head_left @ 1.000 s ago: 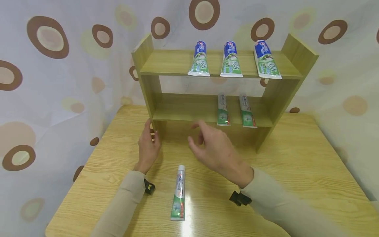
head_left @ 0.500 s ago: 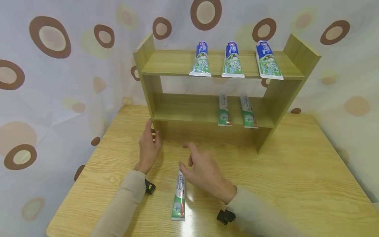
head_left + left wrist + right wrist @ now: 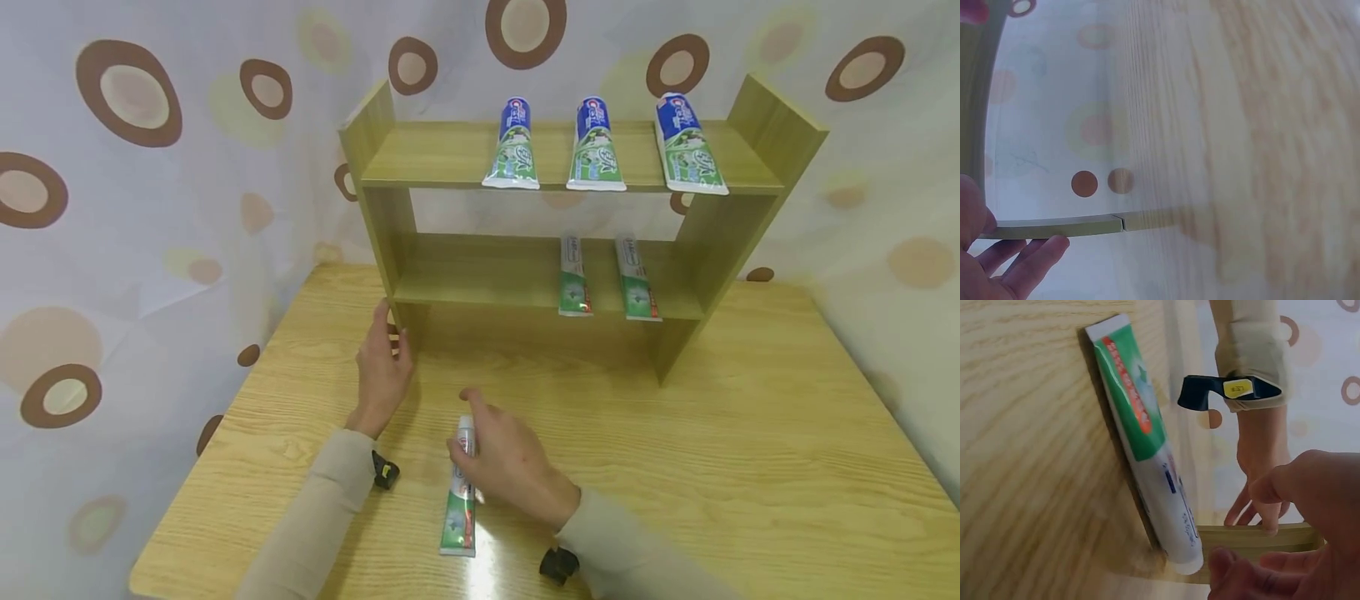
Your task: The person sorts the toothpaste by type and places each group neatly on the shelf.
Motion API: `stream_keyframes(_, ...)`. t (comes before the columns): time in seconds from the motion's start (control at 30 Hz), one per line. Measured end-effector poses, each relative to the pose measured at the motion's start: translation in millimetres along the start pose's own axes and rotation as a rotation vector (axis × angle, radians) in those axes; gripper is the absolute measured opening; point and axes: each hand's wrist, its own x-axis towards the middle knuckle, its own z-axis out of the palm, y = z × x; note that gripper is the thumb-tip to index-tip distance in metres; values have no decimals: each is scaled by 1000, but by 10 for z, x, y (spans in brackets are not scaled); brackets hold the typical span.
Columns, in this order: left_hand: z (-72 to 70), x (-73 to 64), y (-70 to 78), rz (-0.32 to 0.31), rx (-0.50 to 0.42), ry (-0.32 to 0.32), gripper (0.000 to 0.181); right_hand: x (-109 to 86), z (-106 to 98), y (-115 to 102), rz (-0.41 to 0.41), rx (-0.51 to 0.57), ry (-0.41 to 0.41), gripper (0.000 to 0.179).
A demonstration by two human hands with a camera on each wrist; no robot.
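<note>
On the table a white and green toothpaste tube (image 3: 458, 518) lies with its white cap toward the shelf. My right hand (image 3: 517, 467) hovers over its cap end, thumb and fingers apart. In the right wrist view the tube (image 3: 1141, 419) shows whole, with that hand (image 3: 1310, 519) beside the cap. My left hand (image 3: 381, 379) holds the left side panel of the wooden two-tier shelf (image 3: 476, 271) near its foot. The left wrist view has the panel's edge (image 3: 1060, 228) between thumb and fingers (image 3: 1038, 262).
Two similar white and green tubes lie on the lower tier, a nearer one (image 3: 575, 283) and one (image 3: 637, 283) to its right. Three blue and green tubes (image 3: 513, 146) lie along the upper tier. A curtain with circles (image 3: 187, 208) hangs behind the wooden table (image 3: 750, 467).
My right hand has come down and left from in front of the lower tier to the tube on the table. The left hand stays on the panel.
</note>
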Motion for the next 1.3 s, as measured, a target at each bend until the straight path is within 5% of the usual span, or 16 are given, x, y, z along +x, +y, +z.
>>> stream_keyframes(0.27, 3, -11, 7, 3, 0, 9, 51, -83, 244, 40, 72, -44, -117, 84)
stream_keyframes(0.47, -4, -21, 14, 4, -2, 12, 50, -138, 467, 146, -18, -121, -41, 86)
stream_keyframes(1.0, 5, -21, -29, -14, -2, 9, 49, -145, 352, 83, 47, 65, -94, 82)
stream_keyframes(1.3, 10, -11, -12, -9, -10, -1, 51, -111, 230, 68, 44, 77, -82, 81)
